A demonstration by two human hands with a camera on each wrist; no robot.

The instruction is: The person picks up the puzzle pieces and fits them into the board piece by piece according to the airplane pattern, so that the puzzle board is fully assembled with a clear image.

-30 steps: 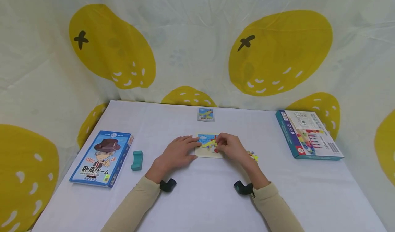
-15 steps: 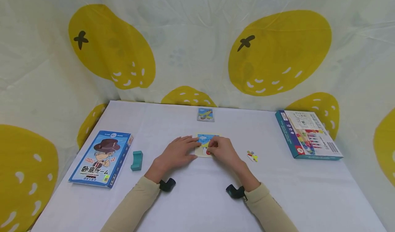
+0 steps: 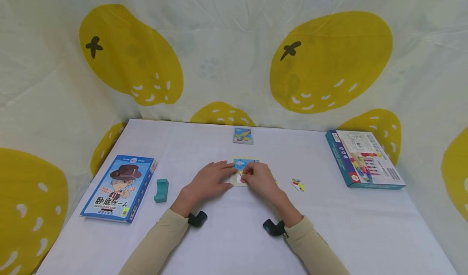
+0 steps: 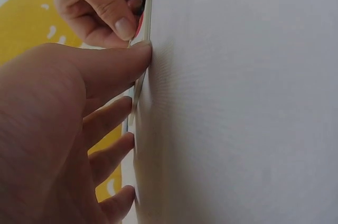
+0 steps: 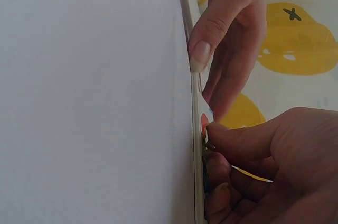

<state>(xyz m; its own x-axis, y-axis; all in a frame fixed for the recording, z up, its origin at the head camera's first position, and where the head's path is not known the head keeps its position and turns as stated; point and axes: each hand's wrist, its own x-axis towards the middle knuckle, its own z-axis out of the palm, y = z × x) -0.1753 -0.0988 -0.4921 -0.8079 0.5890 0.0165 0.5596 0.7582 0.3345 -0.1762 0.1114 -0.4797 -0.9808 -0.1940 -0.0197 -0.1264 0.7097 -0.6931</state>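
Note:
A small picture puzzle board (image 3: 241, 164) with blue sky and a pale border lies at the middle of the table. At its left edge rests my left hand (image 3: 210, 179), fingers extended; the left wrist view shows the thumb (image 4: 119, 65) against the board's near edge. My right hand (image 3: 260, 179) is over the board and pinches a small white-and-red puzzle piece (image 3: 240, 179) between thumb and fingers. In the right wrist view some red (image 5: 204, 121) shows beside the thumb tip. The right hand hides the board's right part. Several loose puzzle pieces (image 3: 298, 185) lie to the right.
Behind the board lies a small card (image 3: 243, 136) with an airplane picture. A blue game box (image 3: 118, 187) and a teal bracket-shaped block (image 3: 161, 190) are on the left. A flat teal-and-white box (image 3: 365, 159) lies at the back right, near the patterned cloth.
My right hand has moved left across the board with the white-and-red puzzle piece, uncovering the loose pieces on the right. My left hand has stayed in place.

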